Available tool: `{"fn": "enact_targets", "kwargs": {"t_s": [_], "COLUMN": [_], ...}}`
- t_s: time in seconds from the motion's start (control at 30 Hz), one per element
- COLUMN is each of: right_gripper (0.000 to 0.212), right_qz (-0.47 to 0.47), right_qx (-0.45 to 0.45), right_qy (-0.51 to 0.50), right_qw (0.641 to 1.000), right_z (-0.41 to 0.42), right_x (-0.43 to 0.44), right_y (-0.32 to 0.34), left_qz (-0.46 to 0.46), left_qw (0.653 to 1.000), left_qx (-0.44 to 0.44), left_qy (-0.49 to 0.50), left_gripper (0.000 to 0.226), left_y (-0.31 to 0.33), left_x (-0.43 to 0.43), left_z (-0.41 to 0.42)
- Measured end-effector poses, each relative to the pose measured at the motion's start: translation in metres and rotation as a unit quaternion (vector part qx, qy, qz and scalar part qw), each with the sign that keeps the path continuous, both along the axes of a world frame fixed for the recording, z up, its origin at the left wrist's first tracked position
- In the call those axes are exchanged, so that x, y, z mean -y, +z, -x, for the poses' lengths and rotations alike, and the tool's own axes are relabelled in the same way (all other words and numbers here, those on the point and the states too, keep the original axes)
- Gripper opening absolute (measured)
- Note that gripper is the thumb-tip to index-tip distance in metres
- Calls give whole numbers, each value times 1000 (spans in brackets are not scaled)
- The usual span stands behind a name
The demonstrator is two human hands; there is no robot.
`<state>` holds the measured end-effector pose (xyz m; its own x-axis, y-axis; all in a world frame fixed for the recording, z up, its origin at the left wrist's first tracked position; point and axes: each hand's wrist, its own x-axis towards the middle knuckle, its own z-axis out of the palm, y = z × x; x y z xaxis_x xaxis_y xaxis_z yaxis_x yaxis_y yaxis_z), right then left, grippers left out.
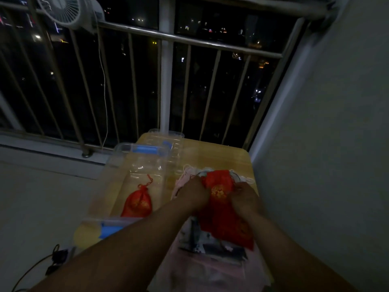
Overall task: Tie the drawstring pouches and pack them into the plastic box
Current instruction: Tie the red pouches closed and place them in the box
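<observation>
1. Work area: a tabletop stands against a railing, with a night view beyond. A fan is clipped to the railing at upper left.
2. Box: the clear box lies on the left part of the tabletop, open at the top. Its lid lies just beyond it, touching or overlapping the far corner.
3. Done: one tied pouch, red with a gold print, lies flat inside the box. Its mouth is gathered and its cord trails toward the far end. No other pouch is visible in the box.
4. In hand: a second red pouch is held above the right part of the tabletop, between both hands, mouth end away from the person.
5. Grip, left: the left hand has its fingers curled on the pouch's left upper edge.
6. Grip, right: the right hand has its fingers curled on the right upper edge. Thin dark cords show on both sides, but the dim light hides whether the fingers hold cord or cloth.
7. Step in hand, as a judgement: the mouth looks spread flat and not gathered, so the cords are not yet drawn tight or knotted.
8. Left to do: a pile of untied pouches lies under and around the hands, red, pink and pale. The count cannot be read.
9. Progress, as a judgement: the task is at an early stage, with one pouch packed, one being tied and most of the pile untouched.
</observation>
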<state>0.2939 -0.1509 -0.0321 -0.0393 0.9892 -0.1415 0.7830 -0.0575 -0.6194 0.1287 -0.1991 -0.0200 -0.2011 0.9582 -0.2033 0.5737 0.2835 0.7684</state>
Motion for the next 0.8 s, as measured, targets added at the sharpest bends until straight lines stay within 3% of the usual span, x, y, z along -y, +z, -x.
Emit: {"fn": "enact_targets", "kwargs": {"t_s": [0.1, 0.23, 0.37, 0.5, 0.6, 0.67, 0.73, 0.8], "right_gripper": [7, 28, 26, 7, 19, 13, 6, 17], "right_qz": [6, 8, 1, -38, -54, -31, -1, 19], "right_qx": [7, -5, 0, -78, -136, -199, -250, -289], "right_qy": [-6, 6, 14, -30, -23, -11, -8, -3], "right_qw": [1000, 1000, 1000, 996, 989, 979, 968, 957], "right_z": [0, -7, -11, -13, -16, -19, -24, -28], "right_x": [-9, -25, -25, -6, 8, 20, 34, 48], "right_y": [-11, -32, -28, -10, 0, 4, 8, 12], "left_qz": [20, 9, -11, -10, -10, -17, -23, -24], "left_qw": [999, 999, 995, 990, 970, 956, 941, 930], "left_qx": [23, 42, 95, 135, 226, 277, 324, 357], "left_qy": [-16, -3, 13, 43, 87, 95, 96, 81], "left_gripper": [21, 39, 29, 29, 17, 7, 9, 17], "left_y": [-9, -40, -21, -6, 0, 2, 8, 12], "left_x": [-5, -26, -19, -4, 10, 18, 30, 40], "left_z": [-5, -1, -9, -12, -14, -15, -18, -22]}}
